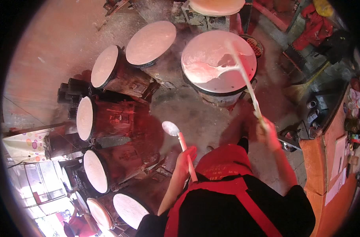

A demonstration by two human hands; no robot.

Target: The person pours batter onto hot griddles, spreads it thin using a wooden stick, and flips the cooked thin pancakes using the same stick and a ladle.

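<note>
My left hand [186, 158] is closed around the wooden handle of a ladle [170, 128], whose bowl is coated in white. The ladle is held above the floor in front of my red apron [224, 163]. In my right hand [267, 133] is a long pale stick [251, 90], blurred, reaching over a round griddle [227, 86] on a drum stove. Wet white batter [200, 71] lies on the griddle's left side, drawn out in a strip towards the stick. Darker bare surface shows at the griddle's front. The stick's far end is too blurred to make out.
Several drum stoves with round pale-topped griddles [150, 43] curve around to my left. Black cylindrical briquettes [79, 86] are stacked behind them. Perforated discs [252, 43] sit beside the griddle before me. A broom [298, 89] and an orange-sided table [314, 166] stand right. Another person [80, 226] is lower left.
</note>
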